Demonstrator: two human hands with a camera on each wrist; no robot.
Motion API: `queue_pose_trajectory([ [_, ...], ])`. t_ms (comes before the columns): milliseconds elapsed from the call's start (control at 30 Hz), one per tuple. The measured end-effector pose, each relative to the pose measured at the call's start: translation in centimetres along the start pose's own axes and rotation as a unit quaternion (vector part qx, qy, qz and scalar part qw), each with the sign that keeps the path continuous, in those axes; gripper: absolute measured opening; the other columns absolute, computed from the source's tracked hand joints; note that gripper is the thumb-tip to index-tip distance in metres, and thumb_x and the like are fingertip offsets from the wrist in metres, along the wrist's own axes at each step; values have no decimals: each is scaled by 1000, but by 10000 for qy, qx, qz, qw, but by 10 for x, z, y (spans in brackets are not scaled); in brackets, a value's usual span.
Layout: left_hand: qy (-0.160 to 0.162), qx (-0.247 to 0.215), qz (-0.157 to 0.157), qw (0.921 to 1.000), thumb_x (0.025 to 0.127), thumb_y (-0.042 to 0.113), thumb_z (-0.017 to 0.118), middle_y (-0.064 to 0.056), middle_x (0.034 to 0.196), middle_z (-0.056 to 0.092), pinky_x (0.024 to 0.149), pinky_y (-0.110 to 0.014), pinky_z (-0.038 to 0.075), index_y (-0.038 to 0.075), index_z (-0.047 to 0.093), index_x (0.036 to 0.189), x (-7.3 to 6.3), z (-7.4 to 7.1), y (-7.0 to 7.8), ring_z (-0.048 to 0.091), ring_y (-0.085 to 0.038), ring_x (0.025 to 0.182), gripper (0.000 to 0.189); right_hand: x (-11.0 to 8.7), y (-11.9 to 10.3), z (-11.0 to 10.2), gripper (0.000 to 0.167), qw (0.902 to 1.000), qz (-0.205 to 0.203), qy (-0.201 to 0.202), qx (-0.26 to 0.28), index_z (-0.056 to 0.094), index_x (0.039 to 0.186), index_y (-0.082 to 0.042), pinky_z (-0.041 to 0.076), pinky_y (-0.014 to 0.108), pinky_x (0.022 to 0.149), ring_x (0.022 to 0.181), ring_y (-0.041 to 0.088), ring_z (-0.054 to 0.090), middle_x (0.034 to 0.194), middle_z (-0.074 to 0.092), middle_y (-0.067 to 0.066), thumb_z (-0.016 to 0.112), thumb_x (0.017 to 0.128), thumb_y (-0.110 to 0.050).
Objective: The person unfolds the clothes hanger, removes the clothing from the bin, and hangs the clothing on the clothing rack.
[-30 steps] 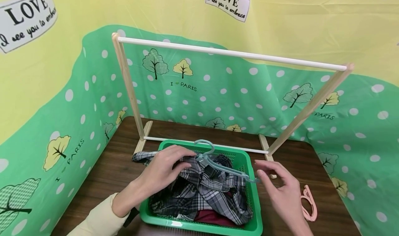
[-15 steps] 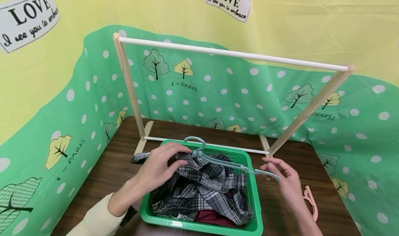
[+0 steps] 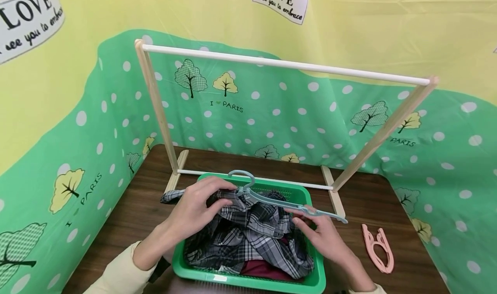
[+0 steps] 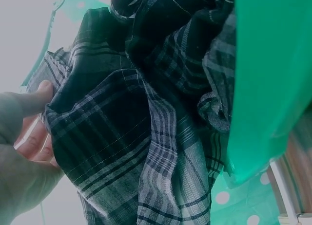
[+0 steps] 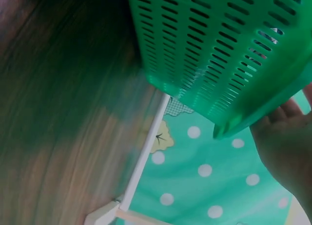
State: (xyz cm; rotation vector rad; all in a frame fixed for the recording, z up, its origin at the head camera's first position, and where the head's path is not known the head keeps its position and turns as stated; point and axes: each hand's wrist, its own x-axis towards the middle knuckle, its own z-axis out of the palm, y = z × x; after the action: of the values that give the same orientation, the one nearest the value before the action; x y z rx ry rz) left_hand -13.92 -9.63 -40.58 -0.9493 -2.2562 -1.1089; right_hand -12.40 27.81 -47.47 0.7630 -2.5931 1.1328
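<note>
My left hand (image 3: 203, 201) pinches the grey-and-black plaid shirt (image 3: 268, 225) near the neck of a light blue folding hanger (image 3: 272, 201). In the left wrist view the thumb lies on the shirt cloth (image 4: 107, 137), with fingers behind it. The hanger's hook points up and its right arm is extended; the left arm is hidden by cloth and hand. My right hand (image 3: 324, 233) is at the right arm's middle joint, fingertips behind the arm and thumb below it, beside the shirt. In the right wrist view this hand (image 5: 287, 142) shows past the basket rim.
A green plastic basket (image 3: 319, 268) holds the shirt and some dark red cloth (image 3: 264, 270). Behind it stands a wooden rack with a white top rail (image 3: 287, 64). A pink folding hanger (image 3: 378, 248) lies on the brown table (image 3: 143, 199) at right.
The light blue hanger's right end has swung outward and it has shifted slightly left. My right hand went to its tip, then back left to the middle joint. My left hand keeps its hold.
</note>
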Motion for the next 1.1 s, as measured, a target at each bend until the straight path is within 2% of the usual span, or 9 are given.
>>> queue_pose_trajectory([
  [133, -17, -39, -7, 10000, 92, 4, 92, -2, 122, 83, 97, -41, 67, 12, 81, 124, 0, 0, -1, 79, -21, 116, 35, 3, -1, 3, 38, 9989, -175, -288, -314, 79, 141, -16, 43, 22, 59, 60, -8, 31, 114, 85, 2, 74, 107, -1],
  [233, -44, -67, 28, 10000, 91, 3, 92, -2, 121, 83, 96, -41, 67, 13, 82, 124, -2, 0, -2, 79, -20, 116, 36, 3, -3, 5, 37, 9971, -155, -276, -690, 80, 140, -19, 57, 27, 68, 68, -6, 57, 127, 85, 2, 77, 106, -5],
  [300, -62, -88, 73, 9999, 91, 3, 92, -2, 121, 83, 96, -41, 68, 13, 82, 125, -2, 0, -4, 79, -20, 115, 36, 2, -4, 5, 36, 9962, -137, -212, -829, 82, 137, -19, 64, 33, 79, 90, 4, 75, 130, 84, 2, 79, 104, -5],
  [367, -61, -124, 129, 9998, 91, 3, 92, -2, 122, 84, 95, -40, 68, 13, 82, 125, -3, 0, -6, 79, -21, 115, 37, 2, -3, 5, 33, 9963, -176, -140, -831, 84, 132, -18, 65, 36, 84, 114, 12, 79, 125, 85, 1, 80, 103, -3],
  [467, -40, -165, 248, 9995, 90, 2, 92, -3, 122, 83, 94, -40, 68, 13, 82, 125, -4, 0, -8, 79, -21, 114, 38, 1, -2, 2, 27, 9984, -146, -134, -523, 87, 123, -14, 58, 29, 70, 94, 4, 75, 112, 87, 2, 79, 101, 1],
  [633, -64, -196, 414, 9989, 90, 0, 92, -3, 123, 83, 92, -39, 68, 13, 82, 125, -5, -1, -12, 79, -22, 113, 39, -5, 1, -6, 19, 9985, 284, 221, -420, 90, 105, -18, 57, 20, 68, 87, -7, 71, 99, 86, -4, 85, 98, -1],
  [733, -4, -153, 445, 9989, 89, -1, 92, -3, 122, 83, 92, -39, 68, 13, 82, 125, -5, -1, -14, 79, -22, 113, 40, -7, 0, -12, 19, 9972, 515, 546, 14, 89, 104, -12, 62, 20, 70, 86, -4, 75, 98, 87, -3, 84, 96, 5],
  [933, 238, -18, 455, 9987, 88, -1, 93, -4, 115, 82, 87, -37, 67, 12, 82, 122, -4, -1, -16, 78, -21, 106, 38, -7, -7, -26, 17, 9877, 620, 774, 1207, 84, 107, 6, 66, 24, 69, 78, 6, 79, 92, 84, -10, 70, 103, 14],
  [1100, 385, 7, 454, 9982, 87, -3, 93, -4, 109, 81, 81, -36, 66, 10, 82, 120, -3, -4, -19, 78, -20, 99, 37, -8, -3, -35, 32, 9716, 281, 859, 2187, 82, 103, 6, 67, 25, 72, 83, 4, 80, 96, 85, -10, 53, 109, 17],
])
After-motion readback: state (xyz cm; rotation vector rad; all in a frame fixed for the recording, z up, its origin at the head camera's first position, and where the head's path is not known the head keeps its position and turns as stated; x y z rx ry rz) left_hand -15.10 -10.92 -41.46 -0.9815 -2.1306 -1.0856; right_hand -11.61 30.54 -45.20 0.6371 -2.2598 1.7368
